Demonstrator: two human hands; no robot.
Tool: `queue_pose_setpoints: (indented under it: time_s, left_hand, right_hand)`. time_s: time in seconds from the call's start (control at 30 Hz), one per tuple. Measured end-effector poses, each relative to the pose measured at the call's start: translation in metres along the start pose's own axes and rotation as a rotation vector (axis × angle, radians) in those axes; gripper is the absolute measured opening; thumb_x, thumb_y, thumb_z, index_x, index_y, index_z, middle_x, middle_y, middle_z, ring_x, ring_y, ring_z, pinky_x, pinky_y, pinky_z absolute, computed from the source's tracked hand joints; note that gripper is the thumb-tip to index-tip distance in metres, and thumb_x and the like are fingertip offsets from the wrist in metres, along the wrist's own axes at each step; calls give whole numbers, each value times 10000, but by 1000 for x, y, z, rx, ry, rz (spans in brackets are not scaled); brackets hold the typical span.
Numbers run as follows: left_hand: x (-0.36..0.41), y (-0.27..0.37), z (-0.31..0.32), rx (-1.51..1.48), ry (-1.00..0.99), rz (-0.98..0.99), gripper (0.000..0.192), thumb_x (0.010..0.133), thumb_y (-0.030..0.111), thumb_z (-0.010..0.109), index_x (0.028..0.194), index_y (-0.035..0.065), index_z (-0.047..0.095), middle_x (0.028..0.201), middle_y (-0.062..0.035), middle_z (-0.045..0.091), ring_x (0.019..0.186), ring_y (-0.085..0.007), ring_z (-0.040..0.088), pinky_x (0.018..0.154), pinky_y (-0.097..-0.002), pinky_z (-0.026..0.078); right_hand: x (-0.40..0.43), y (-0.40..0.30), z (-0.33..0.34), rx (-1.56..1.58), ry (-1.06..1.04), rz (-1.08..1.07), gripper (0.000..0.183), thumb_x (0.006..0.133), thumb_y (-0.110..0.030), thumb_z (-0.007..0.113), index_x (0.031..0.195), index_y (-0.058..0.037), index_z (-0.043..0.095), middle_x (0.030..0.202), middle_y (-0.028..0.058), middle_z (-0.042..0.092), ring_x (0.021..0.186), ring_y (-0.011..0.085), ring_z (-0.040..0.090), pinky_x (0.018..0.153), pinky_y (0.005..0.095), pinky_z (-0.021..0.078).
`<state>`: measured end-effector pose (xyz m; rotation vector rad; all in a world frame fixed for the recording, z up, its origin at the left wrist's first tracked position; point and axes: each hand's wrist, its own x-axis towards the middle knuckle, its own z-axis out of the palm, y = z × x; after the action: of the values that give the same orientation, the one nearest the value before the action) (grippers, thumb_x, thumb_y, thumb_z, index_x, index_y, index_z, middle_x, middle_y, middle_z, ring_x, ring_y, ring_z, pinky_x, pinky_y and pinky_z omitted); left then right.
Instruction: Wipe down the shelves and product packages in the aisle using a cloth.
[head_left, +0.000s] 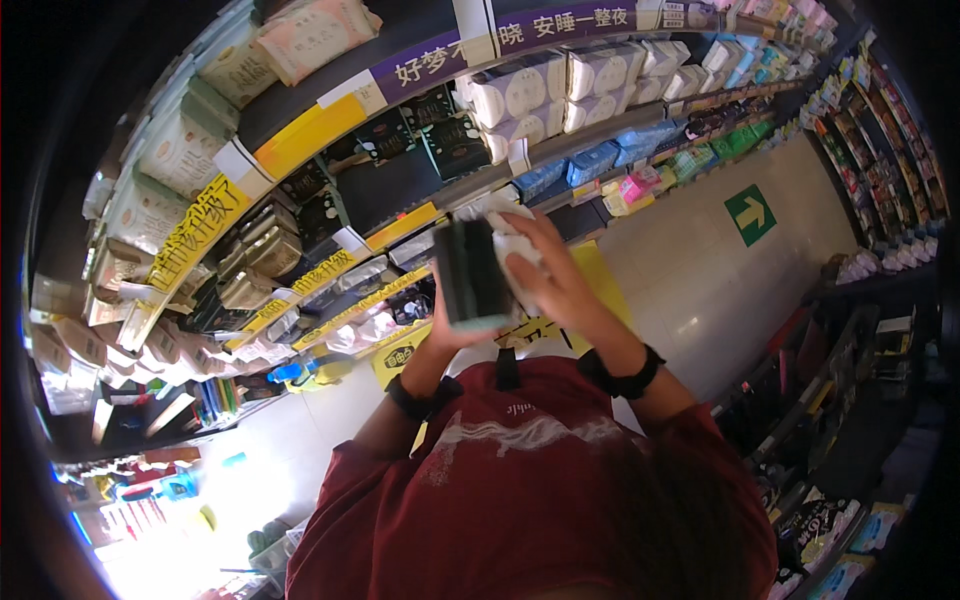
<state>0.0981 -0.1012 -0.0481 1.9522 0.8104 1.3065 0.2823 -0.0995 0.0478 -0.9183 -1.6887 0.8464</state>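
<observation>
A dark, box-like package (472, 271) with a pale green lower edge is held up before my chest, slightly blurred. My left hand (444, 328) grips it from the left and below, its fingers partly hidden behind it. In my right hand (553, 276) is a crumpled white cloth or tissue (519, 251), held at the package's right side; whether it touches the package is hard to tell. Behind them, dark packs (454, 146) stand on the shelf beside stacked white packs (517, 94) of hygiene products.
Shelves with yellow label strips (315, 279) curve along the left and top. Blue packs (592, 163) sit on a lower shelf. The tiled floor (675, 247) bears a green arrow sign (750, 215). More shelving (874, 142) stands at right. A clear bin (274, 555) is at lower left.
</observation>
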Motion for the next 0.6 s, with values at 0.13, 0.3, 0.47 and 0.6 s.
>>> queue_pose_setpoints:
  time_s: [0.13, 0.3, 0.47, 0.6]
  left_hand:
    - [12, 9, -4, -454, 223, -496, 537, 695, 90, 694, 1179, 0, 479, 1084, -87, 563, 979, -189, 557, 855, -341, 460]
    - [8, -15, -12, -766, 435, -561, 372, 831, 294, 583, 1108, 62, 494, 992, -44, 546, 934, -169, 548, 820, -319, 448]
    - [3, -25, -18, -817, 371, -562, 363, 868, 324, 565, 1134, 88, 494, 1015, -43, 566, 969, -174, 571, 882, -323, 448]
    - [14, -11, -12, -840, 415, -626, 370, 901, 386, 508, 1105, 77, 520, 984, -40, 537, 940, -164, 542, 878, -308, 430]
  right_hand:
    - [-19, 13, 25, -92, 29, -31, 509, 891, -212, 506, 1349, -33, 375, 1265, 232, 363, 1162, 387, 358, 1008, 436, 261]
    - [-30, 23, 19, -49, -30, 41, 465, 855, -184, 571, 1287, -44, 469, 1211, 198, 457, 1122, 348, 441, 958, 397, 348]
    - [-34, 43, 8, -29, 91, 92, 308, 818, -124, 614, 1087, 24, 583, 1027, 147, 603, 960, 222, 576, 861, 325, 433]
    - [-13, 11, 2, 22, 369, 30, 396, 844, -192, 596, 1172, 15, 519, 1098, 188, 544, 997, 297, 542, 856, 376, 417]
